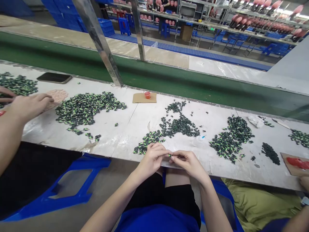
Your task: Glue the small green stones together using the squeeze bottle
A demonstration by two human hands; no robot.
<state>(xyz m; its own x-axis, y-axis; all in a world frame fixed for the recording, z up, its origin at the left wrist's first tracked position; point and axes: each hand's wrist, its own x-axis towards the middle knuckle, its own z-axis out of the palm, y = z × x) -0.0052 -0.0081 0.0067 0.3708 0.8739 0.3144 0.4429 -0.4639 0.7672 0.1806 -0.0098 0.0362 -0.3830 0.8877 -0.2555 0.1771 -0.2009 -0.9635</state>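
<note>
Close together at the table's front edge, my left hand (154, 157) and my right hand (187, 161) pinch at one small black-and-green piece (170, 155) between their fingertips. Fingers of both hands are closed on it. Just behind my left hand lies a pile of black-and-green pieces (147, 140). Beyond my hands spreads a heap of small dark pieces (182, 125), with a smaller cluster behind it. A red pot (147, 95) stands on a piece of brown cardboard (137, 98) near the back edge.
At the left, a co-worker's hand (30, 104) is near a large green-and-black pile (84, 108) and a phone (54, 78). More piles (227, 143) lie to the right, near another person's green trousers (263, 199). A metal post (101, 48) rises at the table's back edge.
</note>
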